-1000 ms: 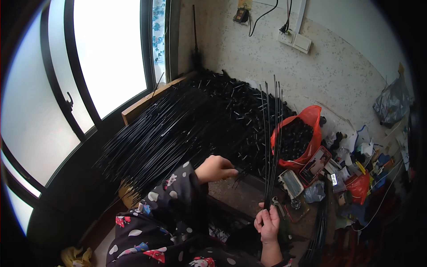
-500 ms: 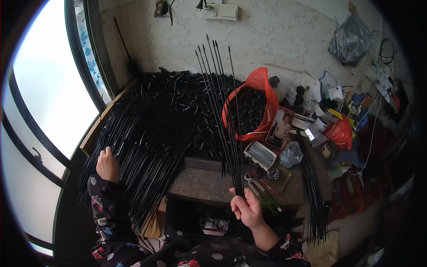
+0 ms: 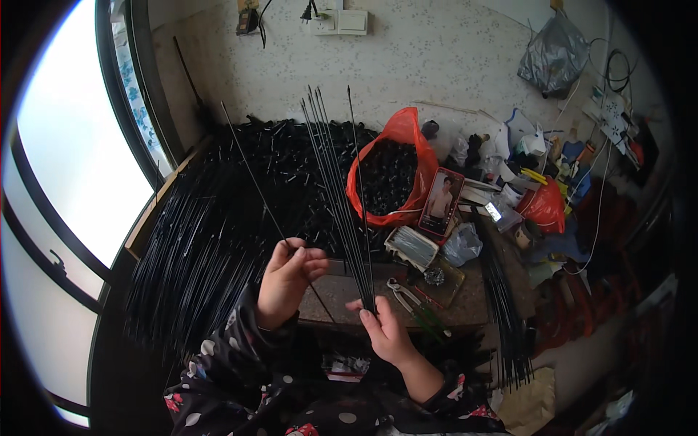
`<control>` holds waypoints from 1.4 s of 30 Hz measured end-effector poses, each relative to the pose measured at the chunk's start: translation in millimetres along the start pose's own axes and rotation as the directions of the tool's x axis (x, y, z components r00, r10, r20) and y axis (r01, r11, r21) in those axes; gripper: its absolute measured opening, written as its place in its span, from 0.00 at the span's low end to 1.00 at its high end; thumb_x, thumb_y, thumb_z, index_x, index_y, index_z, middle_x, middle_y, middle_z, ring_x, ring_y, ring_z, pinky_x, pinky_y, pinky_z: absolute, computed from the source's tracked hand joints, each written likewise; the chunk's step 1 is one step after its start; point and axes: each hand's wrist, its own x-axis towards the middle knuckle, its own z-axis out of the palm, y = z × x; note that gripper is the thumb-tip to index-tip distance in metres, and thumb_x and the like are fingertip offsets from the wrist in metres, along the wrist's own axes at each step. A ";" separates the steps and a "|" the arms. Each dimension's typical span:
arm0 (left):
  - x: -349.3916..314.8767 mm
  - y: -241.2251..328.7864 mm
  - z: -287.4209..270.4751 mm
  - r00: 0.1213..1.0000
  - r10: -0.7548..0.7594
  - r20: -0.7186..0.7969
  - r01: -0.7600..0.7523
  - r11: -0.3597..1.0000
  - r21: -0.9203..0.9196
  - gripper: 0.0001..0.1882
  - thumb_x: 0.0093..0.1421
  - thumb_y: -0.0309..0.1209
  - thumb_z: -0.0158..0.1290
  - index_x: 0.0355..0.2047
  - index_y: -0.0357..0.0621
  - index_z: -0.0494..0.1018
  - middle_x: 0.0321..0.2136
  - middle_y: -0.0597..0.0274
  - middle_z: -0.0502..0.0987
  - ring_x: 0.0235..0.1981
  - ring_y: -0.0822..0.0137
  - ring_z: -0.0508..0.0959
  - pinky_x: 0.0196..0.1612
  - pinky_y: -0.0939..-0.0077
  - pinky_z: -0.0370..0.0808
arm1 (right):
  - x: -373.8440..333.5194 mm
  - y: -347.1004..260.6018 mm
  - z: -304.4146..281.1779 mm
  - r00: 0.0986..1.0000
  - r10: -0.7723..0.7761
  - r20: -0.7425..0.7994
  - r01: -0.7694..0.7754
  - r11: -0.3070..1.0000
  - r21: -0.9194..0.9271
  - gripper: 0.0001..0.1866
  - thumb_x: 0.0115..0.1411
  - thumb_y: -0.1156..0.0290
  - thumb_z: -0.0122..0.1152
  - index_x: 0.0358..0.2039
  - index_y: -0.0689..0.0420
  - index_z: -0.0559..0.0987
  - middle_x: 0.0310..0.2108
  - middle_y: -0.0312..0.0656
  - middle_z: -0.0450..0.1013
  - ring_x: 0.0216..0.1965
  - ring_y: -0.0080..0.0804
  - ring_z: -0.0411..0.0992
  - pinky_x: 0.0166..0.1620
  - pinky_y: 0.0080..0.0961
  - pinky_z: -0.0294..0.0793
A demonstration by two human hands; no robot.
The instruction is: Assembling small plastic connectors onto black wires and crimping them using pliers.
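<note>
As the head view looks down over my work, my left hand (image 3: 286,282) pinches a single thin black rod (image 3: 251,170) between thumb and forefinger, the other fingers loosely curled, the rod slanting from upper left down past them. My right hand (image 3: 382,328) is closed around the lower ends of a small fanned bundle of slim black rods (image 3: 352,247), thumb pressed over them; gripped so low, I judge, the ends are gathered while the tops spread, one leaning apart from the rest. Both hands are near each other without touching, at the front of a worn brown workbench (image 3: 469,301), probably for a short reach between them. On my left lies a broad heap of long black rods (image 3: 189,254), roughly lined up, perhaps to prevent tangling; a pale wooden board (image 3: 143,230) along its far left side seems to stop it sliding. Beyond are piled short black tubular pieces (image 3: 283,145), and an open red plastic bag (image 3: 425,134) holds more small black pieces, its mouth wide, likely for easy access. Metal pliers with green handles (image 3: 403,292) rest near my right hand, and a red-edged phone (image 3: 441,200) faces me, presumably for viewing.
</note>
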 end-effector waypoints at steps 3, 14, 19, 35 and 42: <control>18.5 -34.0 24.5 0.938 -0.280 0.203 0.313 0.938 -0.151 0.13 0.63 0.34 0.43 0.44 0.40 0.65 0.40 0.52 0.74 0.42 0.60 0.74 0.47 0.65 0.70 | -24.3 37.5 16.9 0.994 0.079 -0.071 -0.079 0.997 0.003 0.15 0.59 0.72 0.50 0.46 0.62 0.65 0.32 0.45 0.72 0.34 0.36 0.71 0.38 0.28 0.68; 11.6 -44.7 27.6 0.850 -0.313 0.424 0.204 0.937 0.284 0.11 0.55 0.21 0.52 0.40 0.34 0.72 0.32 0.60 0.78 0.33 0.71 0.77 0.41 0.78 0.73 | -31.2 67.8 -0.3 0.876 0.440 0.197 -0.381 0.382 0.842 0.24 0.63 0.58 0.44 0.54 0.59 0.62 0.52 0.42 0.64 0.54 0.32 0.62 0.53 0.28 0.62; -26.9 -87.0 -17.7 0.514 -0.112 0.851 -0.606 0.654 0.452 0.09 0.51 0.26 0.57 0.34 0.42 0.75 0.30 0.56 0.77 0.32 0.58 0.77 0.36 0.72 0.73 | 33.8 55.5 -6.2 0.615 0.504 0.606 -0.666 -0.080 0.742 0.35 0.61 0.41 0.30 0.50 0.63 0.61 0.48 0.60 0.64 0.48 0.53 0.67 0.50 0.46 0.67; -16.3 -124.4 -62.2 0.910 0.095 0.403 -0.411 0.082 0.908 0.55 0.34 0.45 0.64 0.61 0.46 0.48 0.62 0.45 0.44 0.63 0.45 0.47 0.59 0.47 0.47 | 25.3 27.9 -35.8 0.895 0.062 0.441 -0.385 0.604 0.697 0.55 0.51 0.29 0.15 0.42 0.72 0.72 0.40 0.61 0.71 0.43 0.53 0.71 0.52 0.42 0.65; 6.6 -141.6 -72.8 0.221 -0.335 0.916 -0.960 0.093 0.266 0.19 0.47 0.35 0.51 0.42 0.51 0.72 0.59 0.57 0.58 0.62 0.58 0.54 0.61 0.46 0.45 | 47.7 129.6 4.8 0.619 0.782 0.070 -0.588 0.403 0.702 0.27 0.61 0.48 0.43 0.48 0.61 0.66 0.45 0.49 0.69 0.45 0.39 0.69 0.48 0.34 0.67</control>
